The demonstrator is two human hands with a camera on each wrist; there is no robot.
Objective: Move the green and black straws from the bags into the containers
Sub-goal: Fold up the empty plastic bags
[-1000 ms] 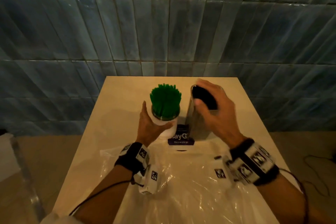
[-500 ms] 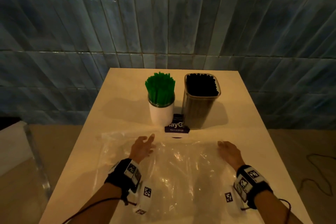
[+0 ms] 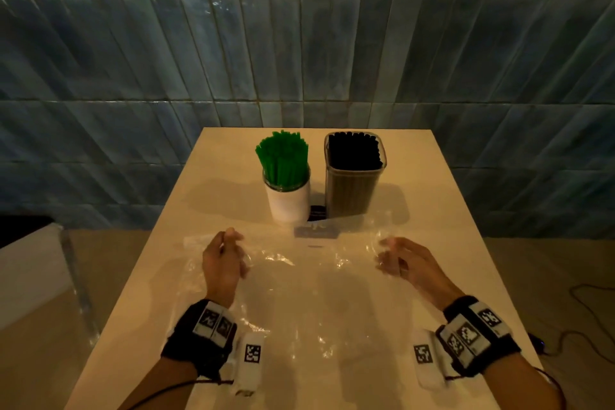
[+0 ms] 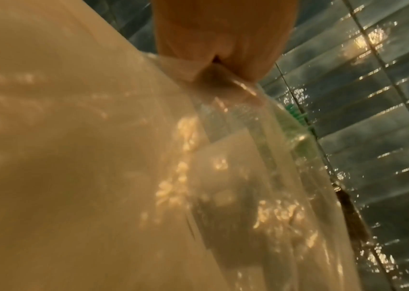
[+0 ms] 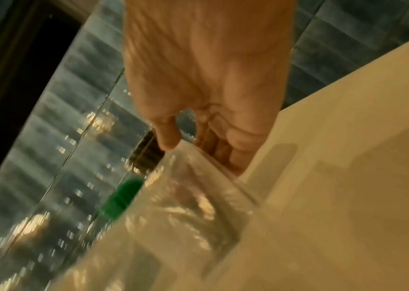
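Green straws (image 3: 283, 156) stand packed in a white cup (image 3: 289, 203) at the table's middle. Just right of it, black straws (image 3: 354, 150) fill a clear square container (image 3: 349, 193). A clear plastic bag (image 3: 316, 293) lies flat in front of them and shows no straws inside. My left hand (image 3: 229, 243) pinches the bag's far left corner, and my right hand (image 3: 386, 250) pinches its far right corner. In the left wrist view the fingers (image 4: 223, 39) press together on the plastic (image 4: 248, 177). In the right wrist view thumb and fingers close on the bag's edge (image 5: 186, 196).
A small dark printed label (image 3: 316, 231) lies under the bag's far edge, just before the containers. The cream table (image 3: 432, 196) stands against a blue tiled wall. A cable (image 3: 585, 309) runs over the floor at the right.
Both hands left the cup and the container and came back toward me. They now pinch the bag's far corners, and that edge is raised slightly.
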